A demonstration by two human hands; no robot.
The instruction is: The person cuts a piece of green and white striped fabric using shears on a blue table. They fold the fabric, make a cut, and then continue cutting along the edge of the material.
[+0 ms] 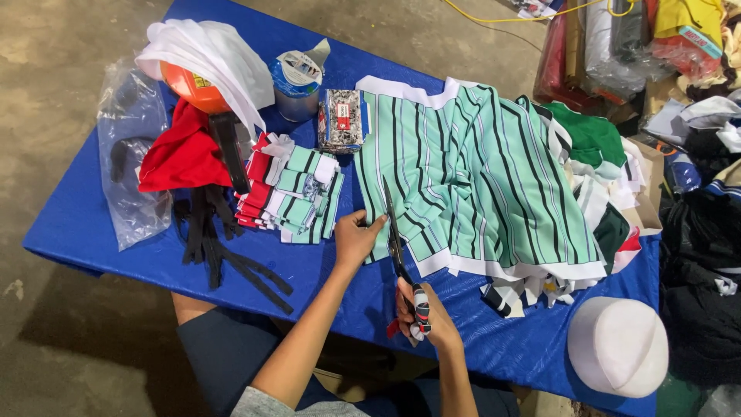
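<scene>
Head view: right hand [424, 309] is gripping the scissors [401, 259], left hand [356, 238] is pinning the striped green fabric [478, 177] flat on the blue table [77, 224]. Looks thin and floppy, probably slides, so best held right beside the blades.

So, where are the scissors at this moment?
In the head view, the scissors are low in the centre, held by the right hand, blades on the left edge of the green striped fabric, beside the left hand.
</scene>
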